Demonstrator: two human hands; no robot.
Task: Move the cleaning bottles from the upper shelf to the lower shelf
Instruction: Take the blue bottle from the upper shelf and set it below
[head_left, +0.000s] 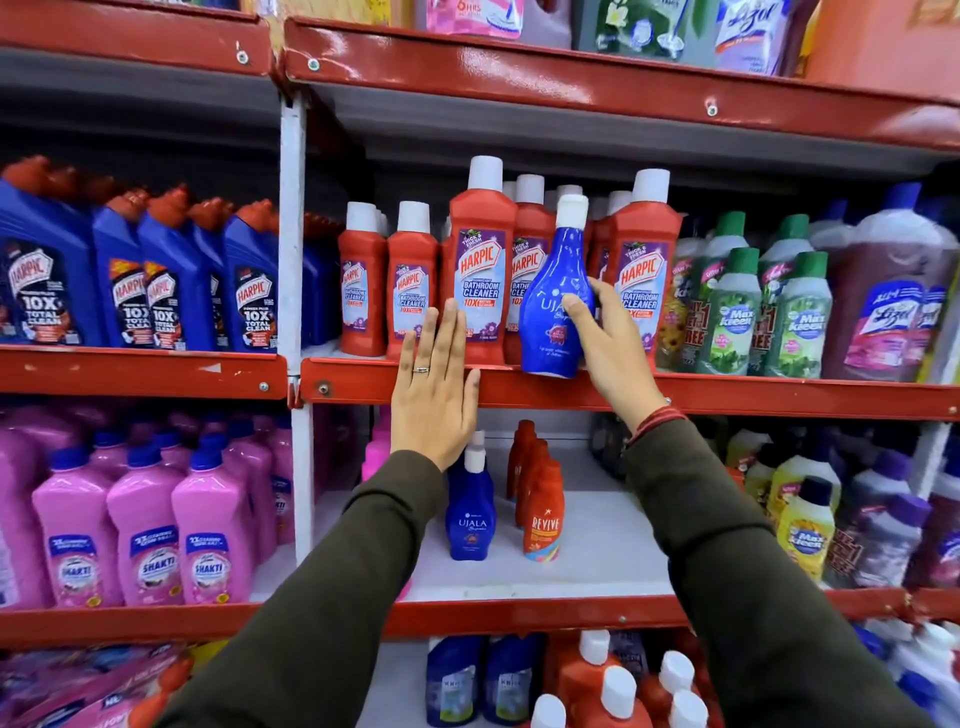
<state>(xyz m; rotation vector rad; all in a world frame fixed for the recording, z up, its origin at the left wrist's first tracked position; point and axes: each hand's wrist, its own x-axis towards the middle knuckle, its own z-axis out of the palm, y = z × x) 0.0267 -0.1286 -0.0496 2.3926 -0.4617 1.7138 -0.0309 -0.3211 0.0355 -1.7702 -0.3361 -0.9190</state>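
My right hand (610, 345) grips a blue Ujala bottle (553, 306) with a white cap, tilted at the front edge of the upper shelf (727, 397). Behind it stand several red Harpic bathroom cleaner bottles (480, 270). My left hand (434, 387) is flat and open, fingers up, against the shelf's red edge and the Harpic bottles, holding nothing. On the lower shelf (597, 551) stands another blue Ujala bottle (470, 512), its top partly hidden by my left wrist, beside a row of orange Revive bottles (543, 512).
Blue Harpic bottles (156, 280) fill the upper left bay, green-capped Max Kleen bottles (748, 312) and Lizol jugs (893, 312) the upper right. Pink Shakti bottles (145, 535) stand lower left, yellow and purple bottles (810, 525) lower right. White shelf surface shows right of the Revive row.
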